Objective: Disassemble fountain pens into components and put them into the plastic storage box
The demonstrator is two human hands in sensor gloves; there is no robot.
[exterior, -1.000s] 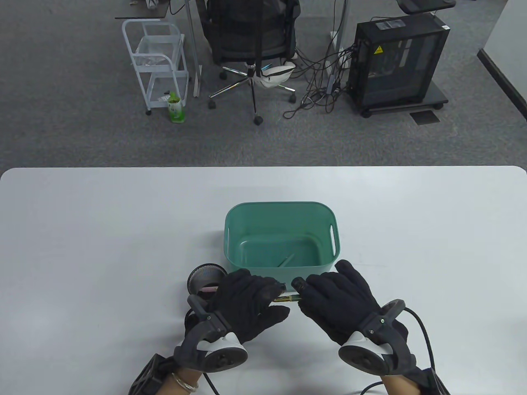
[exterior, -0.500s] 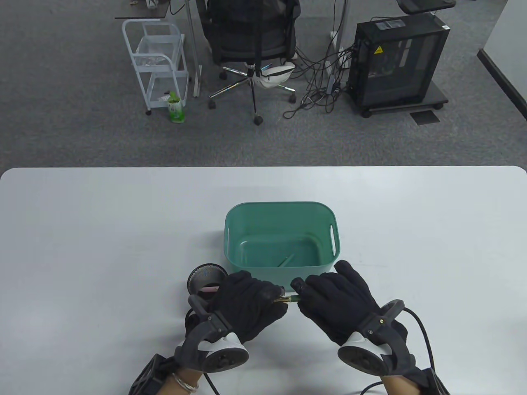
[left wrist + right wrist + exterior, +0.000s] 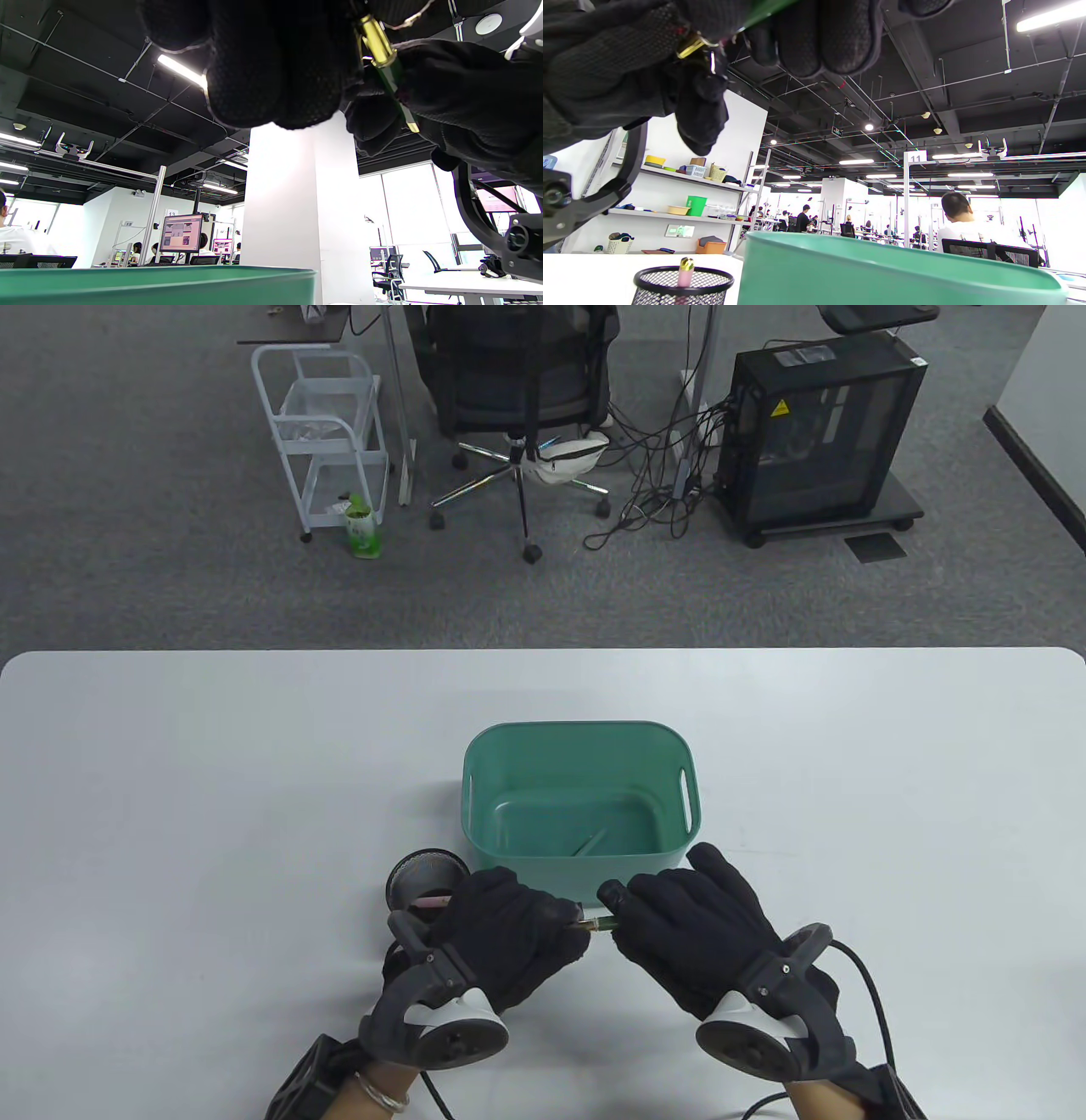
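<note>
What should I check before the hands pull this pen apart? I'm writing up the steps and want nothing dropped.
1. Left hand grips the pen at one end: ok.
2. Right hand grips its other end: ok.
3. Pen already apart at the gold ring: cannot tell, the gloves cover the joint.
4. Green box within reach, just beyond the hands: ok.
5. Space left in the box: ok, only one thin piece shows on its floor.
6. Mesh cup clear of the hands: ok in the right wrist view; a pink pen stands in it.
</note>
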